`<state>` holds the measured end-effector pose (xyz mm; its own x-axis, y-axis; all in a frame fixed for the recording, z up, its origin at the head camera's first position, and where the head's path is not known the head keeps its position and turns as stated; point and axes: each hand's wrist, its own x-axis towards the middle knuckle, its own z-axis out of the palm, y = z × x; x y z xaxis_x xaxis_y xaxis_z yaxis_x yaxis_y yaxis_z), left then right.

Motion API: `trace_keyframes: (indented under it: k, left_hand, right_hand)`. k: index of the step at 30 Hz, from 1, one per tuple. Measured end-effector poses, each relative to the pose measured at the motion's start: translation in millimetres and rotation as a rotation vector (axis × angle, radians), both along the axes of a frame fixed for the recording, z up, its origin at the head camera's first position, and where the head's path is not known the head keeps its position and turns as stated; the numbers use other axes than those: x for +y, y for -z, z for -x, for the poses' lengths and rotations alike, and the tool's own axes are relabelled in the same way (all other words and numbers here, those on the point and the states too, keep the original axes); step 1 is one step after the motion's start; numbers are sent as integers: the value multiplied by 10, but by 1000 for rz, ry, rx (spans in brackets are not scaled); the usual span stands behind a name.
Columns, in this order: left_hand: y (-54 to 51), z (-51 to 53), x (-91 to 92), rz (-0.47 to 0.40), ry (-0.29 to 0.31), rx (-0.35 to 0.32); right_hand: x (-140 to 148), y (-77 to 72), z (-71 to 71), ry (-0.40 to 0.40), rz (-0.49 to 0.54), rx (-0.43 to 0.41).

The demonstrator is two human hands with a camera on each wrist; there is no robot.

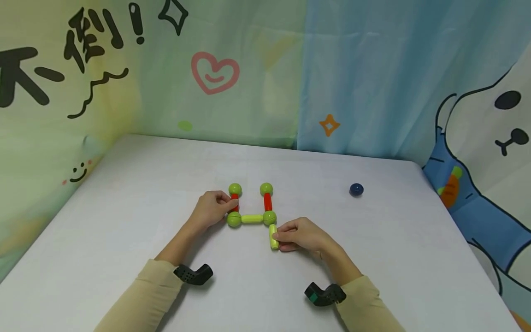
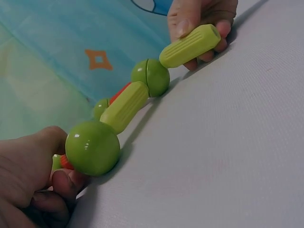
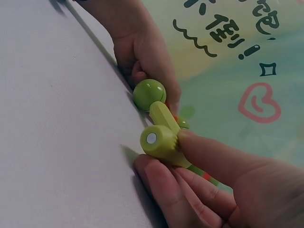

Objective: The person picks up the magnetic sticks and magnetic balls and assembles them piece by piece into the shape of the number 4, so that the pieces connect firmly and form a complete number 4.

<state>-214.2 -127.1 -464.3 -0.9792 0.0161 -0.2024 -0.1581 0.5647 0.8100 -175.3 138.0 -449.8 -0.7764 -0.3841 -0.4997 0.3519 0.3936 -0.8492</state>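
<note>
A U-shaped frame of green balls and rods lies on the white table. Its left red rod [image 1: 235, 203] is pinched by my left hand [image 1: 210, 210]. A yellow-green rod [image 1: 252, 219] links the two near balls, the left ball [image 1: 234, 219] and the right ball [image 1: 269, 217]. The right red rod [image 1: 267, 201] runs back to a far green ball [image 1: 266, 188]. Between thumb and fingers my right hand [image 1: 303, 235] pinches a second yellow-green rod [image 2: 192, 45], its far end at the near right ball. A pale round disc shows on that rod's near end in the right wrist view.
A dark blue ball [image 1: 356, 189] sits apart at the right on the white table [image 1: 166, 161]. Printed curtains [image 1: 352, 69] stand behind the table's back edge. Each wrist carries a black camera mount [image 1: 193, 274].
</note>
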Motion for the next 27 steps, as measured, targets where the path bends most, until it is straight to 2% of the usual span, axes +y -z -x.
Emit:
trace_keyframes:
  k: [11, 22, 27]
  left_hand:
    - [-1, 6, 8, -3, 5, 1]
    - [14, 7, 9, 2, 17, 4]
    - [8, 0, -7, 37, 21, 35]
  right_hand:
    - [4, -10, -5, 7, 19, -5]
    - [4, 25, 10, 11, -4, 4]
    - [-2, 31, 17, 4, 5, 14]
